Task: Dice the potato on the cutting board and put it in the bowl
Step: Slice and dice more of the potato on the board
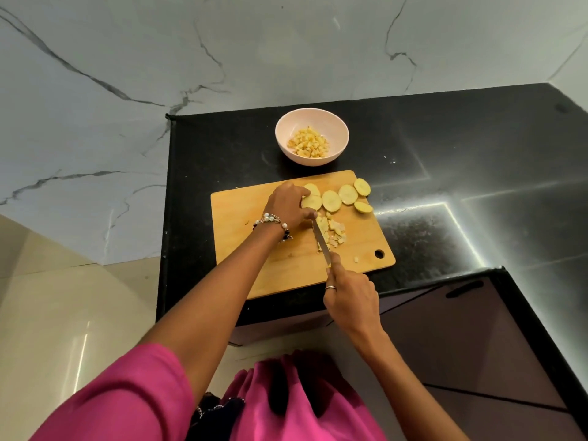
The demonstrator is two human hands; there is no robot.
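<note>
Right hand [348, 296] is gripping knife [322, 239], blade pointing away from the person; left hand [288, 203] is curling on potato piece [322, 225] just left of blade, w/ diced bits [337, 233] lying right.

Setting: a home kitchen.
Work surface: a polished black stone counter [445, 148] with a raised edge, reflecting strip lighting.
Walls: large white marble-look panels [127, 74] with grey veining, meeting the counter at the back.
Cabinetry: dark flat-front drawers [461, 338] with a slot handle, under the counter.
Floor: glossy beige tiles [63, 329].
Food preparation: a wooden cutting board [254, 265] with potato slices [340, 195], and a bowl [313, 119] of diced pieces behind it.
</note>
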